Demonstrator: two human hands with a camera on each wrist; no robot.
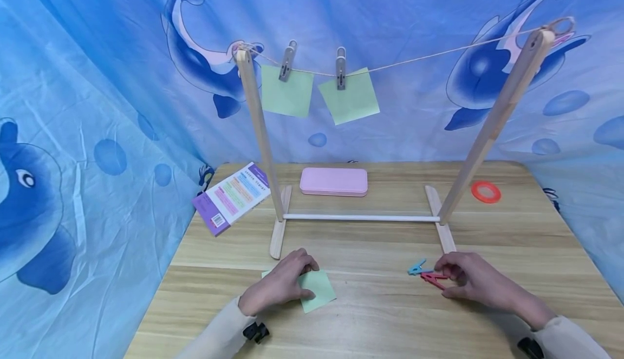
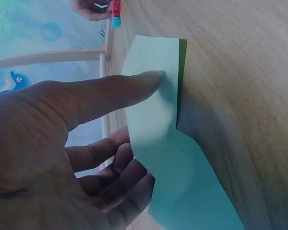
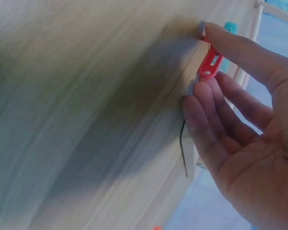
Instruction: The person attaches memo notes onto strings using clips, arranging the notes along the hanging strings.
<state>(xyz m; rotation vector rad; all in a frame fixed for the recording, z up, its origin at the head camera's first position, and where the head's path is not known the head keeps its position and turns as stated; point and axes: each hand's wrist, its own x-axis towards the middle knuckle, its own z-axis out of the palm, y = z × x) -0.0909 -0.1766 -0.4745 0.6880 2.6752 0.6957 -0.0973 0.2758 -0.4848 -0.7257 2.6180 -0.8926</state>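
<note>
A person's left hand (image 1: 280, 286) lifts the top green paper square (image 1: 319, 289) from a small stack on the wooden tabletop (image 1: 370, 321), thumb on its upper face and fingers (image 2: 117, 175) curled beneath, pinching the sheet so it bends away from the sheets still lying flat. The right hand (image 1: 475, 280) rests near the front right foot of a wooden drying rack (image 1: 363, 218), thumb tip and fingers closing on a red clothespin (image 1: 433, 279); a blue clothespin (image 1: 417, 267) lies just beside it, touching or nearly so.

Two clothespins lie on the tabletop and two grey clothespins (image 1: 287, 61) sit on the string (image 1: 414, 58) strung between the rack's two slanted posts, each holding one green square (image 1: 286, 91), so two squares hang. Behind the rack lie one pink case (image 1: 333, 181), one printed booklet (image 1: 231, 196) overhanging the left edge, and one orange ring (image 1: 486, 191) at right. A blue cloth (image 1: 97, 104) printed with dolphins and bubbles drapes the backdrop and both sides.
</note>
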